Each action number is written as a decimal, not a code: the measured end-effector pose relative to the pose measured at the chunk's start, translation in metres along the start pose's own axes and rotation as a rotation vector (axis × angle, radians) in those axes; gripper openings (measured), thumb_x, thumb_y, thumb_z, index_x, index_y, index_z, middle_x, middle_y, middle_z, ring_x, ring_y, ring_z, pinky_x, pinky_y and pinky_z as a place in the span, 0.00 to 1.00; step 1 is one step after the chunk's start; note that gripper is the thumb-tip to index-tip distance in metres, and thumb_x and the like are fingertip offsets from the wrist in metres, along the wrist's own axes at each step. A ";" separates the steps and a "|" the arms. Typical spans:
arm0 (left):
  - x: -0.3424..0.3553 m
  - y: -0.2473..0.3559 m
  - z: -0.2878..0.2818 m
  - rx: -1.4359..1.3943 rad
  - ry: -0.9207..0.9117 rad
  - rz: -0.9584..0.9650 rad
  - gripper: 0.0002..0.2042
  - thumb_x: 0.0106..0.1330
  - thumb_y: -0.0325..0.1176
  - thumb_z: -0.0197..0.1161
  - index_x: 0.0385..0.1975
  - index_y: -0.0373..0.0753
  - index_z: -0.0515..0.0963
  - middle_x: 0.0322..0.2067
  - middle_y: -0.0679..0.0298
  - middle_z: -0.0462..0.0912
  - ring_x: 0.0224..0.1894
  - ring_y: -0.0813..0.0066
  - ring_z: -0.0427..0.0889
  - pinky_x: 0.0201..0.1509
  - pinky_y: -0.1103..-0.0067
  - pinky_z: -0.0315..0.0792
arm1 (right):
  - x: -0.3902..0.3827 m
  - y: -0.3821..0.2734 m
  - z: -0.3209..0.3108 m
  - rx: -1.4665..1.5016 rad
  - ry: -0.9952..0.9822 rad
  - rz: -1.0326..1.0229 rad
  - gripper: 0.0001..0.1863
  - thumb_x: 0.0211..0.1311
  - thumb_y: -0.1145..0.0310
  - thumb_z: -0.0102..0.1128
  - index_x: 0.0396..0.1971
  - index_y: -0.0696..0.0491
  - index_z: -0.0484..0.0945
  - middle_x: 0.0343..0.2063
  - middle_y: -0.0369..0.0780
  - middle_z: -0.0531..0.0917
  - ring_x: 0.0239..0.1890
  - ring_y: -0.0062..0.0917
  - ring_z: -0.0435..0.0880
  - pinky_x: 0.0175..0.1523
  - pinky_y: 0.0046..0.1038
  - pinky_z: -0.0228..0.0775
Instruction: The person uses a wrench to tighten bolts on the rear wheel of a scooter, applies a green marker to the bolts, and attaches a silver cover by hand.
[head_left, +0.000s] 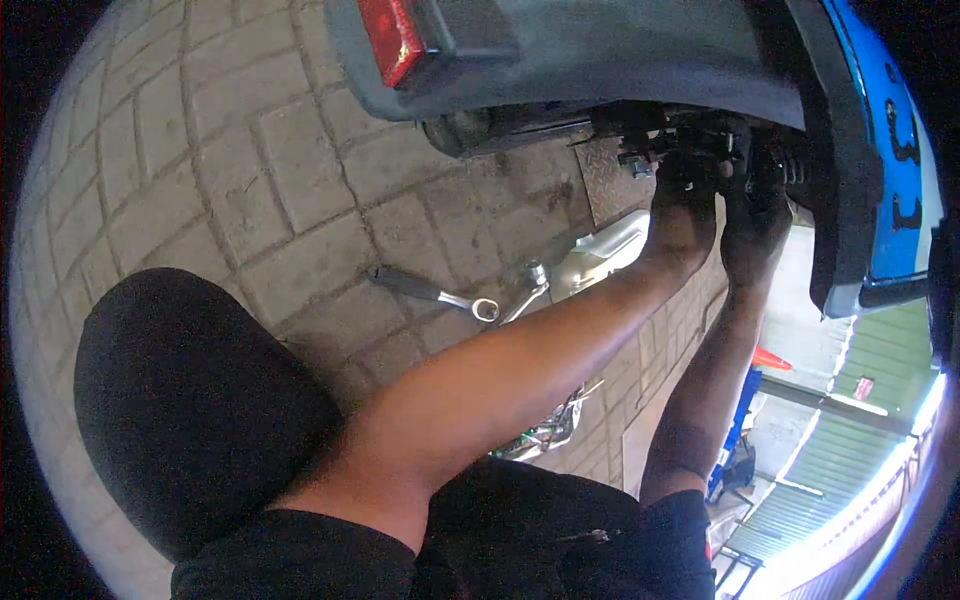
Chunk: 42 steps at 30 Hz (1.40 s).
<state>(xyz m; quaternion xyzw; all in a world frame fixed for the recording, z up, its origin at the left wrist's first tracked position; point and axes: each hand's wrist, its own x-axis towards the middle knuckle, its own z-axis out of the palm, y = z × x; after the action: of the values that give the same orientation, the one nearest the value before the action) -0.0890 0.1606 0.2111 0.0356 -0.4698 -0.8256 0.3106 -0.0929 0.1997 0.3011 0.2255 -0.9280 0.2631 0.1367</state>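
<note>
Both my arms reach up and forward under a vehicle's dark grey body panel (pixel 610 60). My left hand (pixel 683 210) is at a cluster of dark metal parts (pixel 645 150) beneath the panel's lower edge. Close beside it on the right, my right hand (pixel 755 225) reaches up next to a ribbed, coil-like part (pixel 793 168). Deep shadow covers the fingers of both hands, so I cannot make out what they grip. A ratchet wrench (pixel 425 288) with a dark handle lies on the paving, near another metal wrench (pixel 527 290).
A red lamp (pixel 393 42) sticks out of the grey panel, and a blue panel (pixel 885 140) bounds the right. A silver metal piece (pixel 610 245) and a patterned metal plate (pixel 606 185) are on the brick paving (pixel 250 150). Below my left forearm are assorted metal items (pixel 555 430).
</note>
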 end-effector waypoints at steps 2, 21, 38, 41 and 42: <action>0.003 -0.003 0.001 0.070 0.018 0.027 0.15 0.70 0.35 0.47 0.53 0.38 0.69 0.51 0.47 0.70 0.55 0.49 0.67 0.60 0.65 0.61 | 0.007 -0.002 -0.002 -0.155 -0.021 -0.131 0.21 0.63 0.71 0.58 0.55 0.62 0.70 0.52 0.45 0.78 0.53 0.27 0.75 0.60 0.30 0.62; 0.009 -0.001 0.006 -0.649 -0.022 -0.239 0.18 0.69 0.34 0.47 0.56 0.34 0.65 0.55 0.52 0.67 0.60 0.59 0.64 0.65 0.72 0.56 | 0.009 0.014 0.002 -0.562 -0.137 -0.178 0.19 0.59 0.72 0.55 0.51 0.57 0.75 0.52 0.48 0.77 0.57 0.39 0.74 0.61 0.35 0.62; 0.001 -0.022 0.008 -0.901 -0.072 -0.350 0.18 0.72 0.43 0.47 0.52 0.37 0.69 0.50 0.57 0.74 0.54 0.63 0.71 0.59 0.70 0.64 | 0.005 0.012 0.013 -0.499 0.088 -0.171 0.20 0.56 0.67 0.63 0.49 0.53 0.77 0.44 0.46 0.82 0.47 0.35 0.81 0.52 0.35 0.70; -0.001 -0.026 0.003 -1.313 -0.121 -0.569 0.18 0.70 0.43 0.50 0.53 0.38 0.69 0.50 0.60 0.74 0.54 0.66 0.71 0.59 0.70 0.64 | 0.002 0.018 0.019 -0.550 0.094 -0.249 0.20 0.55 0.63 0.63 0.47 0.53 0.78 0.44 0.47 0.82 0.47 0.37 0.81 0.52 0.36 0.71; -0.001 -0.029 0.001 -1.430 -0.170 -0.593 0.18 0.70 0.44 0.51 0.53 0.39 0.68 0.50 0.61 0.74 0.54 0.67 0.71 0.59 0.71 0.65 | 0.001 0.019 0.022 -0.570 0.128 -0.282 0.20 0.54 0.61 0.64 0.46 0.53 0.79 0.43 0.47 0.82 0.47 0.38 0.81 0.52 0.36 0.71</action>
<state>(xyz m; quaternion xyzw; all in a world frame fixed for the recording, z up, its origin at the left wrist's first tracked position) -0.1023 0.1726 0.1883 -0.1125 0.1838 -0.9764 -0.0129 -0.1058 0.2016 0.2751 0.2873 -0.9135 -0.0152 0.2877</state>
